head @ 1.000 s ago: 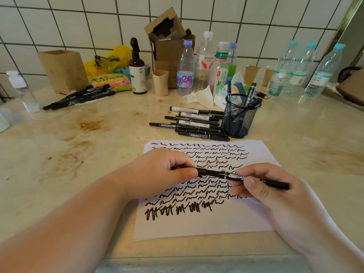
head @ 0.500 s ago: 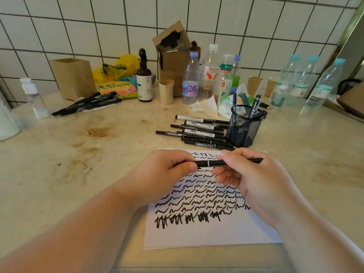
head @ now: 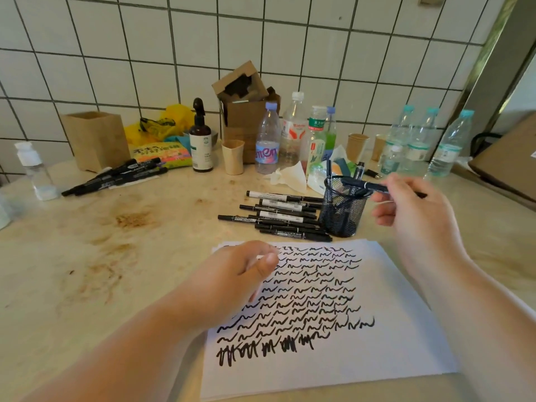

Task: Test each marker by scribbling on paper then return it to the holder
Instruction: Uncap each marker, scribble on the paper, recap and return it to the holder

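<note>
My right hand (head: 412,210) grips a black marker (head: 368,185) that lies nearly level, its left end over the rim of the black mesh holder (head: 342,210). A few markers stand inside the holder. My left hand (head: 235,280) rests with curled fingers on the upper left part of the white paper (head: 391,343), which is covered with rows of black scribbles. Nothing shows in the left hand. A pile of several black markers (head: 278,216) lies on the counter just left of the holder.
A second group of black markers (head: 116,177) lies at the far left by a wooden box (head: 95,139). Bottles (head: 268,140), paper cups (head: 233,156), a cardboard box (head: 246,111) and crumpled tissue (head: 290,175) crowd the tiled back wall. A brown box (head: 510,163) sits at the right edge.
My right hand has carried the marker up and to the right, from over the paper to the holder's rim. My left hand let go of the marker and stayed on the paper.
</note>
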